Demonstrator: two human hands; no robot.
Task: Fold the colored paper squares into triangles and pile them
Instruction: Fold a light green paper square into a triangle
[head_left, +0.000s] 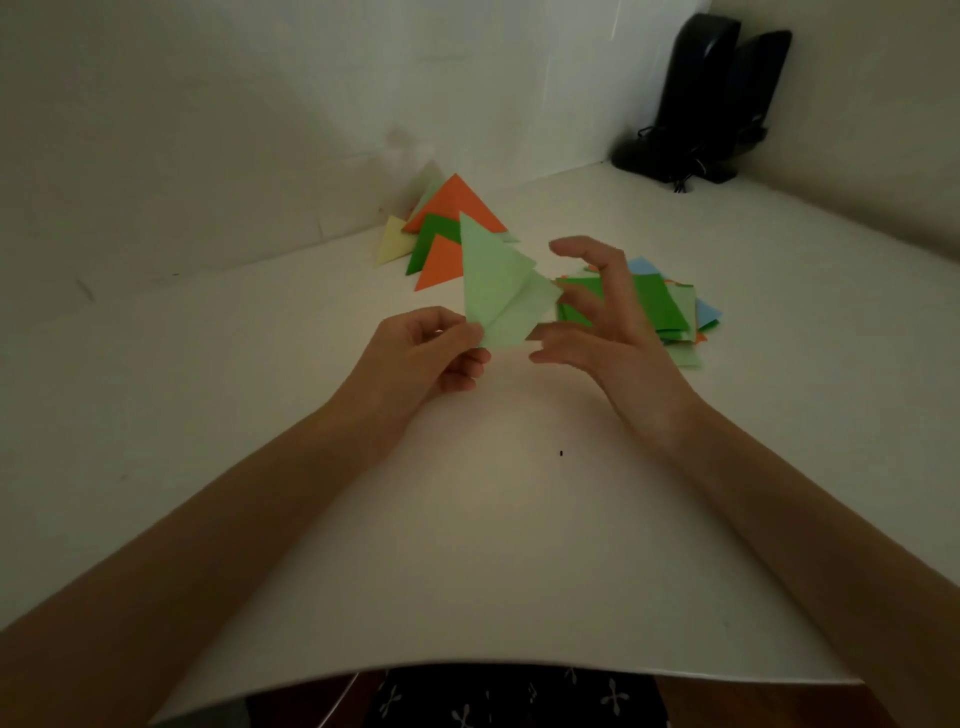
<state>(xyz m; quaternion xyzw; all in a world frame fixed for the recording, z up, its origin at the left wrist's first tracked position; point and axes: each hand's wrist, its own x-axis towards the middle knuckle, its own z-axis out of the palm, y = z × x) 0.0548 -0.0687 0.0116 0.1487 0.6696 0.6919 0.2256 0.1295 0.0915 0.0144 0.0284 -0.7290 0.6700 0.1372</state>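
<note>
My left hand (436, 353) pinches the lower corner of a light green paper (498, 291) folded into a triangle, held upright above the white table (493, 519). My right hand (597, 312) hovers just right of the paper with fingers spread, its fingertips near the paper's right edge; contact is unclear. Behind the paper lies a pile of folded triangles (441, 234) in orange, green and pale yellow. A stack of unfolded colored squares (670, 306) in green, blue and orange lies to the right, partly hidden by my right hand.
Two black speakers (711, 98) with cables stand in the far right corner against the wall. The table's front edge (519, 667) runs close to my body. A small dark speck (562, 453) lies on the table between my forearms.
</note>
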